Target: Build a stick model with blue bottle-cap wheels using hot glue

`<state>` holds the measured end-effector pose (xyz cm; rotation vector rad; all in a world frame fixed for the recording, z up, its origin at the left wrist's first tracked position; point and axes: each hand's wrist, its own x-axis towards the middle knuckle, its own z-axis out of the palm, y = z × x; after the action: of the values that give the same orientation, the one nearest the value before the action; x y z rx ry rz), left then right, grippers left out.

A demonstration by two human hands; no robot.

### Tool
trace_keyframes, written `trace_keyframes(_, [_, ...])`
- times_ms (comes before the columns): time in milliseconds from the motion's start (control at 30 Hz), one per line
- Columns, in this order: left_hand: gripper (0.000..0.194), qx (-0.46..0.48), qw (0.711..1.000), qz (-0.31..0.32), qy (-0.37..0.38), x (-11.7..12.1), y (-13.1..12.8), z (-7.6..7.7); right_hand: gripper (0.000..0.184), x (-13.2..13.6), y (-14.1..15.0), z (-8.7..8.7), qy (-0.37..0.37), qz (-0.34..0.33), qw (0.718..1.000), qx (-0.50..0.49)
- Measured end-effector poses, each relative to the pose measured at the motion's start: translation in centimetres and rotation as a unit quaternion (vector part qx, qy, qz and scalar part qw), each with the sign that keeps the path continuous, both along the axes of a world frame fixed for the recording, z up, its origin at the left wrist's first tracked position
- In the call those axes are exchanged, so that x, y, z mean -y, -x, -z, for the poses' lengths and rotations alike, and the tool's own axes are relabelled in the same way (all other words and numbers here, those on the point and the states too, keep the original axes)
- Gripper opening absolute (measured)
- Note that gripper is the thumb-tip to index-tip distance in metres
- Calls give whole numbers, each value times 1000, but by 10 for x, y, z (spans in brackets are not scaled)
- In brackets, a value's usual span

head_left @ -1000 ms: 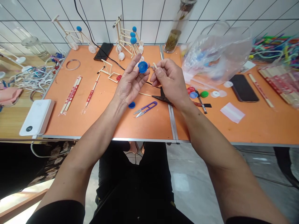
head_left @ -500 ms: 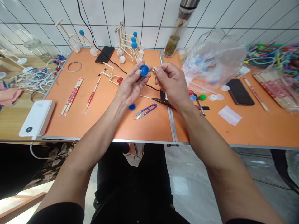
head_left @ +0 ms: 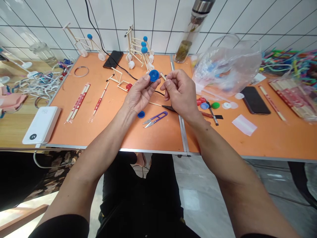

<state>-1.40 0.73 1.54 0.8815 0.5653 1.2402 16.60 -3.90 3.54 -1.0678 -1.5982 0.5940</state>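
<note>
My left hand [head_left: 139, 94] is raised over the orange table [head_left: 111, 132] and pinches a blue bottle cap [head_left: 154, 75] at its fingertips, hollow side facing me. My right hand [head_left: 179, 92] is closed beside it, pinching a short wooden stick [head_left: 162, 76] whose tip points at the cap, a small gap apart. Below the hands lie purple thread snips [head_left: 156, 119], a second blue cap [head_left: 141, 114] and black scissors [head_left: 170, 107].
Stick-and-cap models [head_left: 138, 46] stand at the back by the tiled wall. Wrapped chopsticks [head_left: 77, 102], a white power bank [head_left: 41, 125], two phones [head_left: 255, 96], loose caps [head_left: 215, 105], a clear plastic bag [head_left: 225, 66] and a tall bottle [head_left: 192, 31] surround the work spot.
Both hands have stayed together and shifted slightly; my left fingers have curled in tighter on the blue cap, and the stick tip sits closer to it.
</note>
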Motion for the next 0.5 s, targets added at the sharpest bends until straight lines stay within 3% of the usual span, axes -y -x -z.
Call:
trace_keyframes(200, [24,-6,1000,-8,12,3,-1,-3,31,6,1,-3,-53,28,998,31])
trace_keyframes(500, [23,-9,1000,-1,12,2,1,-5,37,6,-2,-3,-39,17,998,53])
